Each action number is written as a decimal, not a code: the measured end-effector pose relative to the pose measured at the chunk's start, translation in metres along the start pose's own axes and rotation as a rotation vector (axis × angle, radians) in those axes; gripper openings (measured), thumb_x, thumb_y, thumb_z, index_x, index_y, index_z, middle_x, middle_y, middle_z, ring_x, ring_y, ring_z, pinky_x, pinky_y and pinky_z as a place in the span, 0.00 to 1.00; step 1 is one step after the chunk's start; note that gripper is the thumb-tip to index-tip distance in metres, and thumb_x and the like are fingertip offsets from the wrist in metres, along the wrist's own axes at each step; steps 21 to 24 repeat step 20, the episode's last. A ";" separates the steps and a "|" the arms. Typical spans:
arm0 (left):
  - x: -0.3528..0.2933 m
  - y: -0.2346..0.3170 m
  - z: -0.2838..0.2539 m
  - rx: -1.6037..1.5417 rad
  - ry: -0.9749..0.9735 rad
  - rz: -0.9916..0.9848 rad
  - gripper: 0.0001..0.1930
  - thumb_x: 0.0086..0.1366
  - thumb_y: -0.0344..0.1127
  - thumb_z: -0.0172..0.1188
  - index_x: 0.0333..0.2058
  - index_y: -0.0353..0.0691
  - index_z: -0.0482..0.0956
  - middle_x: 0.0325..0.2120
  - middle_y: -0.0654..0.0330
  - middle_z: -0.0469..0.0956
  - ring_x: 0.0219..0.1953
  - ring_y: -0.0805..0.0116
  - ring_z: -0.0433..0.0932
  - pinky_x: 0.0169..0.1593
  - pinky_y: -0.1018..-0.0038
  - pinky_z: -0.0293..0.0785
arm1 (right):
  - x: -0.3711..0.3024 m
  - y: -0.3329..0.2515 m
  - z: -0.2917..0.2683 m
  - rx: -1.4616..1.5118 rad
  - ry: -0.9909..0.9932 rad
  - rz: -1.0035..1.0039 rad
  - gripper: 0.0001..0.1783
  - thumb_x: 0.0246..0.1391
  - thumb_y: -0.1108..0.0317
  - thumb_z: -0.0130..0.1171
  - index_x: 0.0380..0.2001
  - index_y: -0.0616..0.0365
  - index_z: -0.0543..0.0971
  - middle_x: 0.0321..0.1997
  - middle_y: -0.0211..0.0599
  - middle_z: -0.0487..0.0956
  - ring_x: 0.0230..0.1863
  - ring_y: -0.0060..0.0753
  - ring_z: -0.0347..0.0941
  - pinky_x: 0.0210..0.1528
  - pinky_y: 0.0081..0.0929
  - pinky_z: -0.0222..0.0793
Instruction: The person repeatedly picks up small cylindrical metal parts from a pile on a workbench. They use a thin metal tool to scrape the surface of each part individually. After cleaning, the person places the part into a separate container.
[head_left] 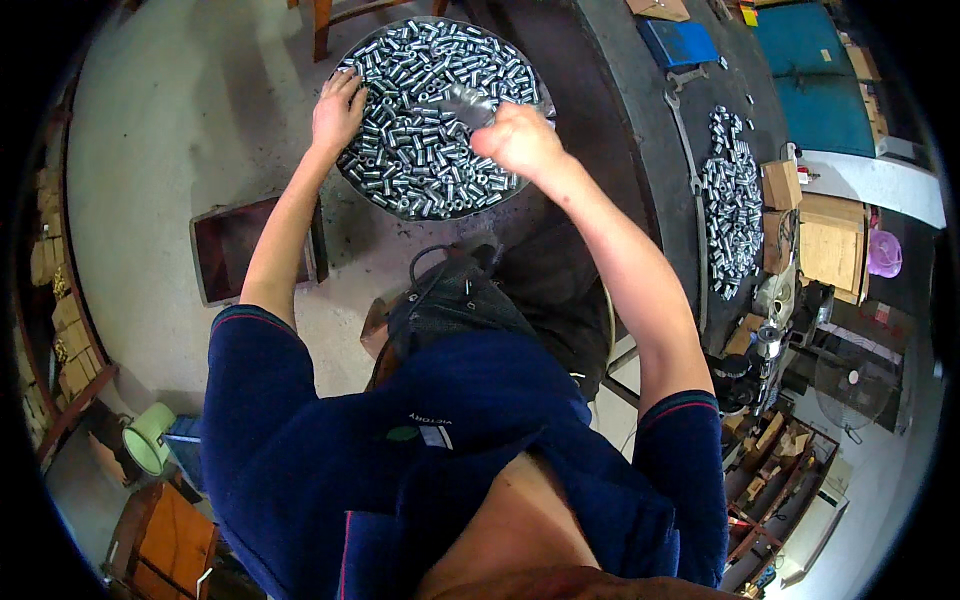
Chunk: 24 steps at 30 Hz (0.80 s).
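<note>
A large round tub [368, 192] is filled with short, shiny metal sleeves [420, 150], many with a visible hole at the end. My left hand [338, 112] rests over the tub's left rim, its fingers apart and touching the edge and the sleeves beside it. Above the right part of the heap, my right hand [520, 138] is closed. A blurred silvery shape [470, 103] extends from its fingers over the sleeves; motion smears it too much to name. The inside of the right hand's grip is hidden.
More metal sleeves [732, 205] lie piled on the dark workbench [640, 100] at right, beside a long wrench [684, 140]. A blue box [680, 43] stands farther back. Left of my legs, a rectangular metal tray [232, 250] sits on the floor.
</note>
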<state>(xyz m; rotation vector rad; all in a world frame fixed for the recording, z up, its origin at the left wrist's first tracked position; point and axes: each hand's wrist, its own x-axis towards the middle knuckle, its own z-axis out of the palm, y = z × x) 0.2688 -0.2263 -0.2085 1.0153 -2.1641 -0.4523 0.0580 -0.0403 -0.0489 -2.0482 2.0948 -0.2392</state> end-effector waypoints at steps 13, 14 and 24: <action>-0.021 0.031 0.017 0.075 -0.049 -0.030 0.20 0.58 0.43 0.55 0.46 0.37 0.74 0.54 0.46 0.65 0.59 0.46 0.58 0.60 0.60 0.55 | -0.096 0.033 -0.044 0.201 -0.321 0.725 0.21 0.29 0.58 0.55 0.23 0.67 0.77 0.32 0.57 0.77 0.39 0.53 0.74 0.43 0.36 0.70; -0.022 0.035 0.018 0.081 -0.070 0.019 0.20 0.58 0.44 0.55 0.46 0.37 0.74 0.53 0.46 0.65 0.59 0.46 0.58 0.60 0.60 0.55 | -0.100 0.032 -0.047 0.359 -0.318 0.765 0.17 0.30 0.59 0.54 0.21 0.63 0.78 0.26 0.53 0.77 0.35 0.51 0.75 0.40 0.35 0.71; -0.031 0.066 0.043 -0.171 -0.210 0.136 0.18 0.58 0.42 0.57 0.45 0.40 0.75 0.56 0.44 0.61 0.56 0.40 0.61 0.58 0.43 0.50 | -0.079 0.012 -0.032 0.051 -0.229 0.400 0.13 0.34 0.58 0.55 0.17 0.55 0.80 0.33 0.53 0.78 0.37 0.52 0.75 0.39 0.35 0.72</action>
